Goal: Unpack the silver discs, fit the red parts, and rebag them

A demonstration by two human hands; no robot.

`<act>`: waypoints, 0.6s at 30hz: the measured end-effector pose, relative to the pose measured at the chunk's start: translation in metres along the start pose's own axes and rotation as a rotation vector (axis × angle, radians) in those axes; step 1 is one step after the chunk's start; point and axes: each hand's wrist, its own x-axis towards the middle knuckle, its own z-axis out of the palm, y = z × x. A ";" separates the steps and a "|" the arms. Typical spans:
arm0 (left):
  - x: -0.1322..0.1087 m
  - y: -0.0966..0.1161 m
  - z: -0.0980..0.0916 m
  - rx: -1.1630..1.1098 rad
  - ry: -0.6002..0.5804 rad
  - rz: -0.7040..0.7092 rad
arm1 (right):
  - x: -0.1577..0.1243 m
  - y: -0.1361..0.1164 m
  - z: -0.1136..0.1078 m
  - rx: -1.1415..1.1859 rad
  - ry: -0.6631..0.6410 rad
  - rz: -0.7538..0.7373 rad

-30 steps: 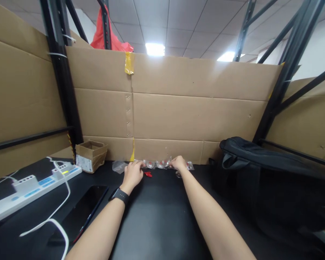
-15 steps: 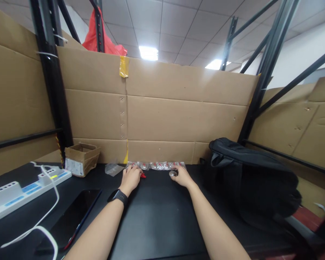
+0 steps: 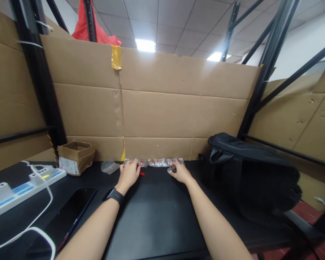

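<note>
My left hand (image 3: pixel 129 176), a dark watch (image 3: pixel 114 195) on its wrist, is at the back of the black table with its fingers curled down. Beside its thumb a small red piece (image 3: pixel 142 173) shows on the table; what the fingers hold, if anything, is hidden. My right hand (image 3: pixel 182 173) is pinched at the edge of a small, clear, shiny round thing (image 3: pixel 170 170), too small to name. Just behind both hands runs a row of clear plastic packets (image 3: pixel 159 163) with red marks. A crumpled clear plastic bag (image 3: pixel 109 167) lies left of my left hand.
An open cardboard box (image 3: pixel 77 157), a white power strip (image 3: pixel 24 189) with cables and a dark phone or tablet (image 3: pixel 67 216) are on the left. A black backpack (image 3: pixel 251 177) takes up the right. Cardboard panels (image 3: pixel 157 112) stand behind the table (image 3: pixel 151 224).
The view has shifted a little, so most things sit slightly higher and further left. Both hands stay near the packets, with only small finger movements.
</note>
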 end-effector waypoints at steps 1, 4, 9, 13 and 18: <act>0.000 0.002 0.000 -0.032 0.008 0.013 | -0.001 -0.001 -0.001 -0.003 0.000 -0.008; -0.001 0.009 0.000 -0.122 0.006 0.036 | -0.003 -0.003 -0.002 -0.006 0.005 -0.016; -0.002 0.017 0.004 -0.212 -0.044 0.046 | -0.006 -0.004 -0.006 -0.005 0.040 0.007; -0.003 0.019 0.007 -0.234 -0.050 0.068 | -0.003 -0.006 -0.007 0.182 0.094 -0.005; -0.006 0.026 0.007 -0.297 -0.045 0.064 | -0.003 -0.026 -0.004 1.020 0.075 0.122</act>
